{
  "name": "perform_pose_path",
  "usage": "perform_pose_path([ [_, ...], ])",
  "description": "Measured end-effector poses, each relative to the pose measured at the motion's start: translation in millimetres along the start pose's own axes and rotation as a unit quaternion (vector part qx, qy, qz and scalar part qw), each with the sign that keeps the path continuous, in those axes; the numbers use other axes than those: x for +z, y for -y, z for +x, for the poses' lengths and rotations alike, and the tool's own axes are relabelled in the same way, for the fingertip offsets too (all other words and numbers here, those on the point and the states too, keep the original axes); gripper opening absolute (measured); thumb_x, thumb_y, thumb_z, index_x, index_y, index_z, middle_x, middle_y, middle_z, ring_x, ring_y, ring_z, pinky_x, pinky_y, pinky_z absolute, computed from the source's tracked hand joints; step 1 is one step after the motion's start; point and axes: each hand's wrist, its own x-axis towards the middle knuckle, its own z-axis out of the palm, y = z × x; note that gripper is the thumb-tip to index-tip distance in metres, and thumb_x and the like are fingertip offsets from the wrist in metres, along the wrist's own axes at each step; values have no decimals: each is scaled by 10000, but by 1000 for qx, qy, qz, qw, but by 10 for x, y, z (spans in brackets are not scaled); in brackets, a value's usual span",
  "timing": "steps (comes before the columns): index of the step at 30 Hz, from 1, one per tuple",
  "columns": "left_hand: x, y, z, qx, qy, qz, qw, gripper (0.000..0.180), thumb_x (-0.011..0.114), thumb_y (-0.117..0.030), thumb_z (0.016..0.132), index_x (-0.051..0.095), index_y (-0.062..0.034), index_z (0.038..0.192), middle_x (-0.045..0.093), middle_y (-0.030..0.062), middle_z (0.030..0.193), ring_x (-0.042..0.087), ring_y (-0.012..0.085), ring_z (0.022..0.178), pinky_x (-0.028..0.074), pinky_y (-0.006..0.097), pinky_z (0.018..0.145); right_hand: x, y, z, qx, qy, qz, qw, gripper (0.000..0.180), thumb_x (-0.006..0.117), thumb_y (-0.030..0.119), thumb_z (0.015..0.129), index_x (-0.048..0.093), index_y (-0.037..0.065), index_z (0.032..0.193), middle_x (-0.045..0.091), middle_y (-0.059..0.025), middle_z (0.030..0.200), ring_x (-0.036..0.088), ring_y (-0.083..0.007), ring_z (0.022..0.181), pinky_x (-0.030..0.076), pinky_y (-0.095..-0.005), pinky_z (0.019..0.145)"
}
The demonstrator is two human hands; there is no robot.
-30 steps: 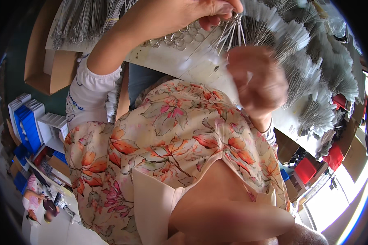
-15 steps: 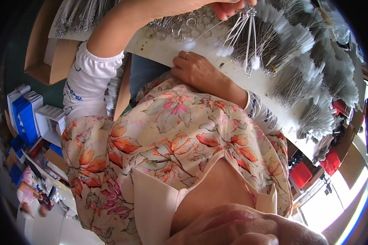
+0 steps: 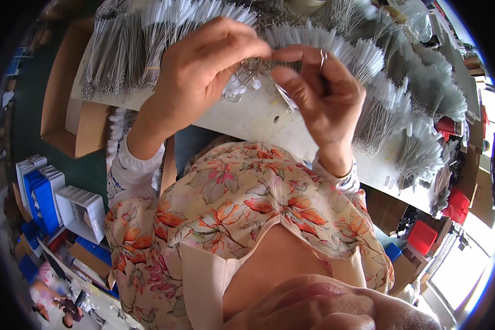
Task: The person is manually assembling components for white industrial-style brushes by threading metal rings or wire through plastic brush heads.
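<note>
Dark green flooring [image 3: 88, 179] extends to the left of an off-white, flat-topped worktable [image 3: 245, 121]. An open brown cardboard box [image 3: 95, 129] is located at the left end of the table. Beyond it are stacked blue and white plastic trays [image 3: 43, 198], with two other people [image 3: 58, 305] at the lower left. A red plastic bin [image 3: 422, 236] is located at the lower right.

Left hand [image 3: 209, 69]: raised over the table edge, thumb and index finger drawn together at the tips. Right hand [image 3: 325, 96]: raised opposite, fingers curled, index fingertip meeting the left fingertips, thumb set apart below. The contact zone is covered by the fingers; whether either hand grips an item cannot be told.

Thin shiny metal strands [image 3: 286, 100] show directly below the right thumb; their upper ends are hidden by the hand. Round silver metal rings [image 3: 232, 98] lie on the table below and behind the left hand, partly covered by it.

Left wire bundles [image 3: 129, 58], of thin grey metal with pale translucent ends, lie along the table behind the left forearm. Right wire bundles [image 3: 390, 107], of similar make, form a dense row beyond the right hand and down the right side of the table.
</note>
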Motion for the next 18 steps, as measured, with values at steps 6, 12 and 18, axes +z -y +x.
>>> perform_pose_path([
  [6,26,-71,82,16,-87,-23,996,224,591,89,748,637,-22,936,612,98,807,604,189,686,477,264,574,18,33,76,-59,-4,-46,997,257,791,163,665,674,61,871,426,24,579,325,-62,477,280,-235,431],
  [12,-60,-159,90,-8,-94,16,995,218,610,94,771,630,25,977,640,118,897,623,167,771,496,240,652,54,73,92,-85,24,-24,996,191,775,73,665,668,55,823,556,-36,643,514,-84,525,396,-239,443],
  [18,-256,-273,44,-140,-18,-84,986,257,639,71,758,646,-12,1002,633,96,873,624,139,744,509,232,638,244,-48,27,-228,-46,-134,963,258,764,39,594,669,95,828,447,-15,574,475,-147,457,386,-287,404],
])
